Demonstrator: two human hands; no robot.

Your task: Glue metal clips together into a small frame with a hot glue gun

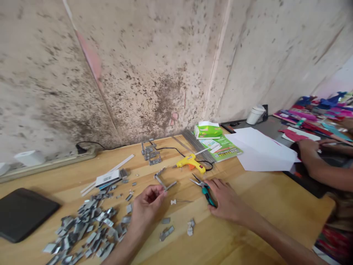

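Observation:
My left hand (150,202) pinches a bent grey strip (161,180) between thumb and fingertips, held just above the wooden table. Its ends angle off in different directions. My right hand (227,200) lies palm down around the green-handled needle-nose pliers (206,193), whose slim jaws are spread and point to the upper left. Beyond the hands rests a yellow hot glue gun (191,162) with an orange trigger. A small pale bow-shaped piece (173,202) lies between my hands. Nearer me are more small grey pieces (167,233) and a pale piece (190,227).
A heap of cut grey pieces (91,224) spreads at left, near a black tablet-like slab (26,213). Grey frames (151,152), a tissue pack (208,131) and white paper (261,151) lie farther back. Another person's arm (322,165) reaches in at right.

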